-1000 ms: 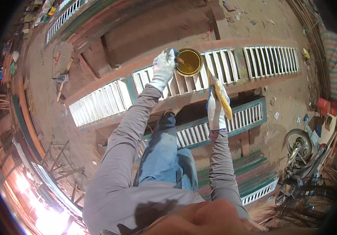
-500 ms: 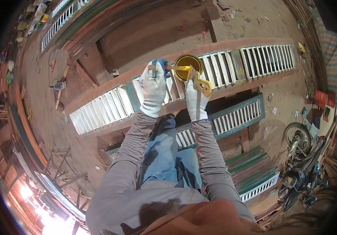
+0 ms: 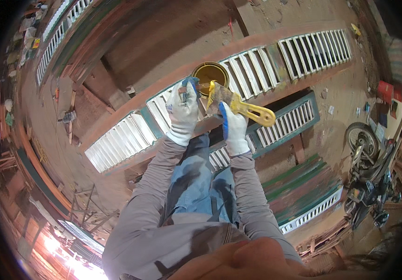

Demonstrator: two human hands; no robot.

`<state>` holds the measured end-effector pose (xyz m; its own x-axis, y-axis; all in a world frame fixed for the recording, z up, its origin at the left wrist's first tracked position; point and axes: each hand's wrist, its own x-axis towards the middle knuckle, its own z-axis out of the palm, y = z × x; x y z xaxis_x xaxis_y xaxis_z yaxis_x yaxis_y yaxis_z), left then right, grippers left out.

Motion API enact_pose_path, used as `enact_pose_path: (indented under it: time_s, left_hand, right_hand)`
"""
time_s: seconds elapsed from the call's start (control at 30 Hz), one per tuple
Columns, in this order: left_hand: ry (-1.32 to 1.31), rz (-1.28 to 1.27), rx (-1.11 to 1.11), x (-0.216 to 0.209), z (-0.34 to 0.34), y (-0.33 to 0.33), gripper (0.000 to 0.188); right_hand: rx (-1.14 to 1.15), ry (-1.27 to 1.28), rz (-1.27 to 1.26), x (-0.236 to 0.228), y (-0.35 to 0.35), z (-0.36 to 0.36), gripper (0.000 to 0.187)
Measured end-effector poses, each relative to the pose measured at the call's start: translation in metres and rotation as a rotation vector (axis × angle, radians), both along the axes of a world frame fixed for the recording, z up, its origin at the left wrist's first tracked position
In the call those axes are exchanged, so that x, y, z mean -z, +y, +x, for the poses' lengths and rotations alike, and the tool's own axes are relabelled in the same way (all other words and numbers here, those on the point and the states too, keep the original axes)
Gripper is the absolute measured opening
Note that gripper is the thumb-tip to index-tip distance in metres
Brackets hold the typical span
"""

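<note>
My left hand [image 3: 183, 109], in a white glove with blue fingertips, is closed on a thin flat tool [image 3: 204, 87], brownish and mostly covered by the fingers. My right hand [image 3: 234, 128], gloved the same way, grips a scraper with a yellow handle [image 3: 256, 113]. The scraper's broad blade [image 3: 220, 96] points up and left, with yellow paste along its edge. Just beyond both hands, an open round can [image 3: 210, 71] with a yellowish inside sits on a louvered shutter [image 3: 252, 70] with white slats and a reddish-brown frame.
A second, green-framed louvered panel [image 3: 285, 123] lies nearer, by my legs. Green and reddish boards [image 3: 299, 186] are stacked at the lower right. A motorbike [image 3: 366, 182] stands at the right. More slatted panels [image 3: 63, 35] lie at the far left.
My right hand has turned the scraper so its handle now points right and its blade lies up and left. The left hand's tool has drawn back from over the can.
</note>
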<state>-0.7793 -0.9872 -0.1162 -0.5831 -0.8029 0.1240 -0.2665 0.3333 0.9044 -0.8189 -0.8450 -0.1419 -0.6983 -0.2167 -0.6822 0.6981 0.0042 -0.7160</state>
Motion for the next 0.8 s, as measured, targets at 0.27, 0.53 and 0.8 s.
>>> enact_pose_path:
  time_s: [0.27,0.53,0.8]
  left_hand:
    - [-0.383,-0.471,0.318,0.032,-0.020,-0.008,0.066]
    - [-0.435,-0.374,-0.067,0.080,0.088,-0.023,0.068]
    - [-1.027,-0.542,-0.413,0.166,0.243,-0.071,0.069]
  right_hand:
    - [-0.267,0.735,0.231,-0.010,0.110,-0.027,0.029]
    - [-0.776,1.548,0.866,0.057,0.190,-0.118,0.036]
    - [-0.886,1.444,1.122,0.116,0.170,-0.049,0.037]
